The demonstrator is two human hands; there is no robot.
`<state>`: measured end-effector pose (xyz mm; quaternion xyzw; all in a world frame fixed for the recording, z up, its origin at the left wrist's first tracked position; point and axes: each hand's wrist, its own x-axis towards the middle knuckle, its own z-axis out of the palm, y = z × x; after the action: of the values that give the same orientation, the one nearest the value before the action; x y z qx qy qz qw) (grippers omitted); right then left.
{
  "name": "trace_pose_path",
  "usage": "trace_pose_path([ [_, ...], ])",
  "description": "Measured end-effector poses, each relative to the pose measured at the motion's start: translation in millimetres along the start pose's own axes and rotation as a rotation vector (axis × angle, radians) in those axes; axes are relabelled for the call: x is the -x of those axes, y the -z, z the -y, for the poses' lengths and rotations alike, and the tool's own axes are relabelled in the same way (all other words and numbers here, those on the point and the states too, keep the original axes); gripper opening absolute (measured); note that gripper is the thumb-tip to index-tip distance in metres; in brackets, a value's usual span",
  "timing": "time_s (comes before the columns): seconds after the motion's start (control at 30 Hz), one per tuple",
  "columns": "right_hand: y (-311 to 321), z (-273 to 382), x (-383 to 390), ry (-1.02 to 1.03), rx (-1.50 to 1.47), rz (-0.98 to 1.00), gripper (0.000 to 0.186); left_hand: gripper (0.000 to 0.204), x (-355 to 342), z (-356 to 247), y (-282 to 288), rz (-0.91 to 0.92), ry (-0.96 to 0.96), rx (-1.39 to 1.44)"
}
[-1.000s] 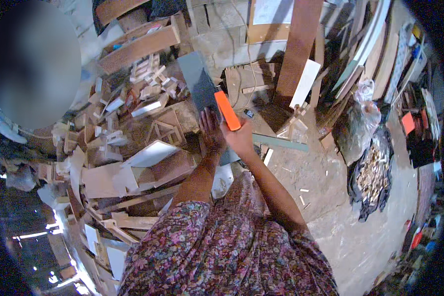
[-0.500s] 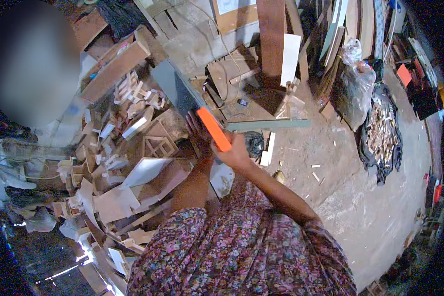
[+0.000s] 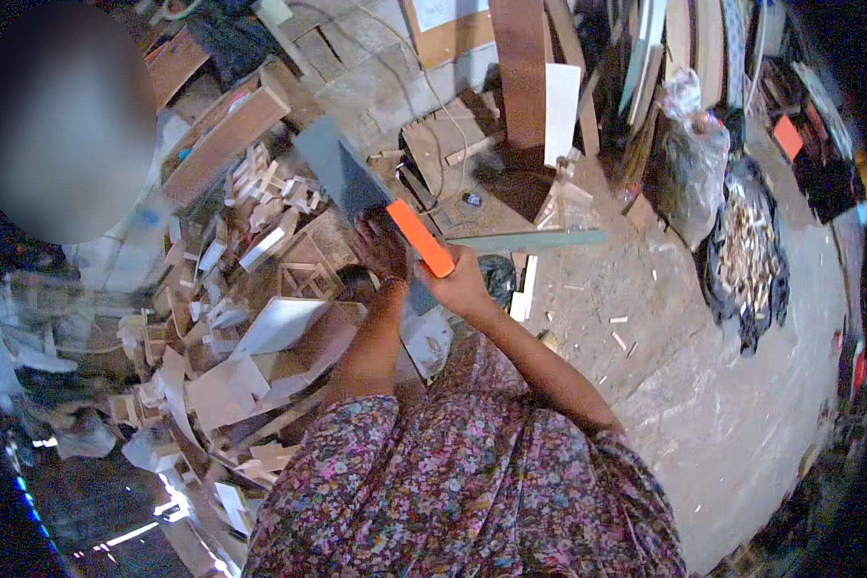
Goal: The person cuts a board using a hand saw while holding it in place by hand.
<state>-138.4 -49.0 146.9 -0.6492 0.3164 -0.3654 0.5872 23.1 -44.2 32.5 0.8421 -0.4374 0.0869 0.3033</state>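
Note:
My right hand [image 3: 460, 281] is closed round the orange handle [image 3: 419, 238] of a handsaw, near the middle of the view. The saw's dark blade [image 3: 364, 185] slants up and left from the handle, over a grey-blue board [image 3: 326, 149]. My left hand [image 3: 383, 252] lies flat on this board, left of the handle, with its fingers stretched forward. Whether the teeth are in a cut is hidden by the blade and handle.
Wooden offcuts and small frames [image 3: 308, 279] are heaped on the left. A greenish strip [image 3: 530, 239] runs rightward past the saw. Tall boards [image 3: 523, 77] lean at the back. A black bag [image 3: 778, 270] of wood bits lies on the right beside a clear plastic bag [image 3: 694, 183].
My right hand and the saw's handle have shifted slightly forward, away from me. My left hand stays on the board. The whole view has shifted a little.

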Motion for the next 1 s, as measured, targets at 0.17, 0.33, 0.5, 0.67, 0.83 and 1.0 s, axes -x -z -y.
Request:
trace_pose_path([
  [0.17,1.8,-2.0,-0.5,-0.085,-0.001,-0.023,0.012,0.052,-40.7,7.4,14.6,0.034,0.118,-0.025],
  [0.33,2.5,-3.1,2.8,-0.121,-0.072,-0.029,0.014,0.060,-45.7,7.6,19.5,-0.166,-0.109,-0.086],
  [0.5,-9.4,-5.7,2.8,0.015,0.116,-0.007,0.012,0.053,-55.4,13.8,16.5,0.041,0.145,0.072],
  [0.67,-16.3,-4.6,7.6,0.008,0.183,0.059,0.009,0.052,-61.4,10.0,10.5,0.006,0.220,-0.188],
  [0.83,-14.9,-5.5,12.4,-0.041,0.155,-0.031,0.013,0.056,-64.5,15.7,4.6,0.112,0.127,-0.127],
  [1.0,-13.3,-14.6,9.3,-0.036,0.134,-0.096,0.015,0.051,-69.7,14.6,-10.7,-0.386,-0.159,-0.185],
])
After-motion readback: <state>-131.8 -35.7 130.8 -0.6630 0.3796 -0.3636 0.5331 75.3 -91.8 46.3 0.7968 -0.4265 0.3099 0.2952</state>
